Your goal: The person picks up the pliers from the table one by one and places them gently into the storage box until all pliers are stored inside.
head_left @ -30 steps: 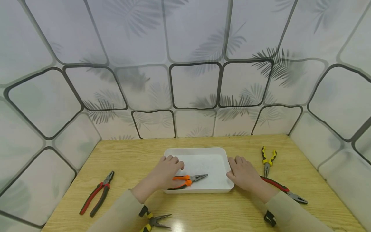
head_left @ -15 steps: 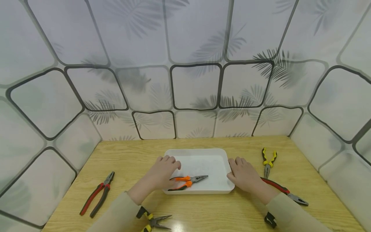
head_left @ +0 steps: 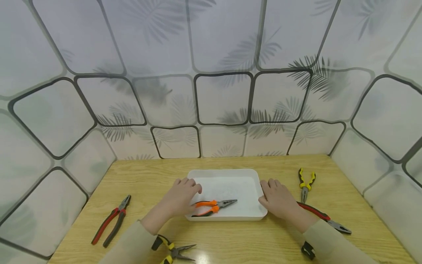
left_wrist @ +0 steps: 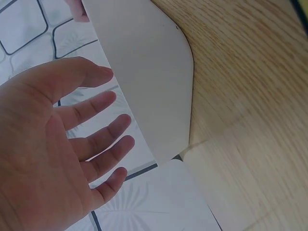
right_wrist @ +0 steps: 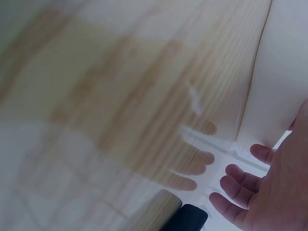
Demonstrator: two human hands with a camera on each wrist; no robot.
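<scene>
A white tray (head_left: pixel 230 183) lies on the table, with orange-and-black long-nose pliers (head_left: pixel 215 209) in its front left part. Over the tray's left rim is my left hand (head_left: pixel 179 196), near the pliers' handles. In the left wrist view its fingers (left_wrist: pixel 122 125) are spread and loosely bent, holding nothing, with the thumb tip close to the tray's rim. My right hand (head_left: pixel 278 198) rests at the tray's right rim. The right wrist view has its fingers (right_wrist: pixel 238 185) loosely bent beside the tray wall (right_wrist: pixel 281 67); where the thumb lies is mostly hidden there.
Red-and-black pliers (head_left: pixel 122 211) lie at the left. Yellow-and-black long-nose pliers (head_left: pixel 174 251) sit near the front, partly under the left sleeve. At the right are yellow-and-black pliers (head_left: pixel 305 186) and red-handled pliers (head_left: pixel 321 213), partly behind the right forearm. Patterned walls (head_left: pixel 222 141) enclose the table.
My left hand has drawn back to the left, away from the orange pliers' handles, baring more of them. The pliers stay in the tray. My right hand stays at the right rim.
</scene>
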